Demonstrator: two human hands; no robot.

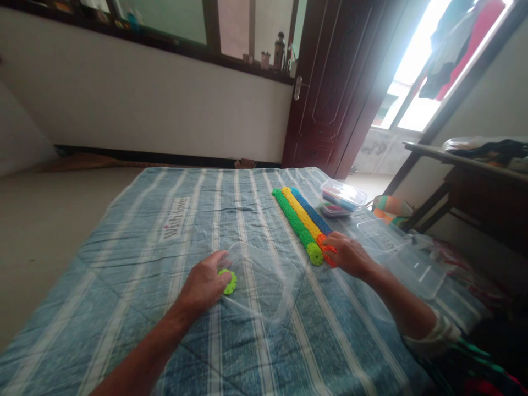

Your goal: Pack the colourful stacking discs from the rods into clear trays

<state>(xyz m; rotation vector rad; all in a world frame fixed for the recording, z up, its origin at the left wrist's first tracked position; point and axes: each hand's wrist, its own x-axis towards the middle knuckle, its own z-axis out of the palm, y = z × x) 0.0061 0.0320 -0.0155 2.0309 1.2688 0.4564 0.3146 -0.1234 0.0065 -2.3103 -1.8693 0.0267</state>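
My left hand (210,278) is closed at the left edge of a clear plastic box (264,314), its thumb over a light-green notched disc (229,282). Whether its fingers also grip the box rim is hard to tell. My right hand (348,254) has its fingertips closed on orange notched discs (330,256) at the near end of the rows. Beside them run long rows of overlapping discs: a green row (292,218) ending in a light-green disc (314,254), a yellow row (303,213) and a blue row (312,212).
The striped blue cloth (165,286) covers the surface. Lidded boxes with coloured contents (344,194) are stacked at the back right. Clear empty containers (416,270) lie right of my right arm. A dark table (466,165), a ball (391,207) and a brown door (325,93) stand beyond.
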